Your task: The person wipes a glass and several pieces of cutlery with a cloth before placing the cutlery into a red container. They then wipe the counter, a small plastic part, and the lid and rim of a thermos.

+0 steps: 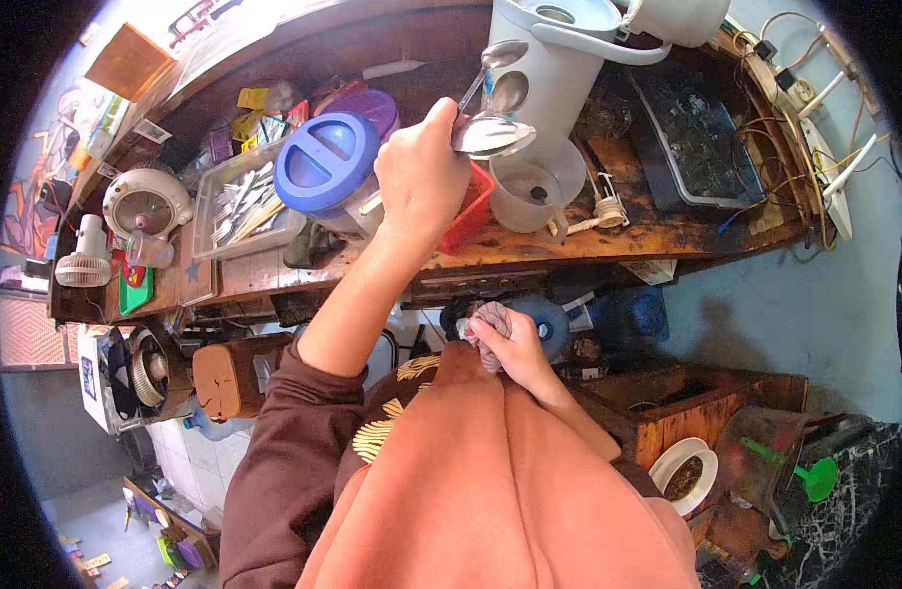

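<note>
Raised over the wooden counter, my left hand [423, 175] is closed around the handles of several metal spoons [492, 135], their bowls pointing up and to the right. Behind the spoons is a clear plastic jug [539, 187], with a red basket [467, 211] just below my wrist. A container with a blue lid [325, 162] stands left of that hand. Close to my body, my right hand [515, 346] grips a crumpled greyish striped cloth [490, 324]. Its fingers are wrapped round the cloth and partly hidden.
A tall white drink dispenser [544, 88] stands at the back of the counter [372, 270]. To the left are a tray of cutlery [245, 211] and small fans [146, 208]. A dark bin [701, 137] and cables lie right. Below right sits a wooden box [686, 412].
</note>
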The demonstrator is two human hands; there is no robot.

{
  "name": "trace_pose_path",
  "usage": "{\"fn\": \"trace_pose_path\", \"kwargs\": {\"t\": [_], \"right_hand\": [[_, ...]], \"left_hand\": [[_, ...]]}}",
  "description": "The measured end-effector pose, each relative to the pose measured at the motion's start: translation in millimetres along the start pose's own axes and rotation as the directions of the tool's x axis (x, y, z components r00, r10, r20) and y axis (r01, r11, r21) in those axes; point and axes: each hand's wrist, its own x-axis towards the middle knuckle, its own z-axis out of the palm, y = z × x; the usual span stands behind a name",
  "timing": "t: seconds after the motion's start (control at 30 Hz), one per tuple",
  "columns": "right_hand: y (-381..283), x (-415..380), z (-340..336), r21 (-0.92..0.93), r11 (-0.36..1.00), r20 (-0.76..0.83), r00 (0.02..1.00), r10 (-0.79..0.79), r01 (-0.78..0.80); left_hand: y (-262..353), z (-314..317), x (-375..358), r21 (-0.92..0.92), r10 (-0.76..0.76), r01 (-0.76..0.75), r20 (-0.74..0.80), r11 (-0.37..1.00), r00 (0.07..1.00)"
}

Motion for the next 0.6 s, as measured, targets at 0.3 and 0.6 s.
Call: {"fn": "trace_pose_path", "kwargs": {"t": [0.3,0.6], "right_hand": [[-1,8,0,0.092,0.996,0.046,0.999,0.012,-0.016],[-3,19,-2,0.183,0.983,0.085,0.996,0.0,-0.015]], "left_hand": [[-6,18,-13,0.144,-0.096,0.075,0.141,0.987,0.985],[-19,-7,-20,-0.046,-0.04,0.046,0.11,0.998,0.993]]}}
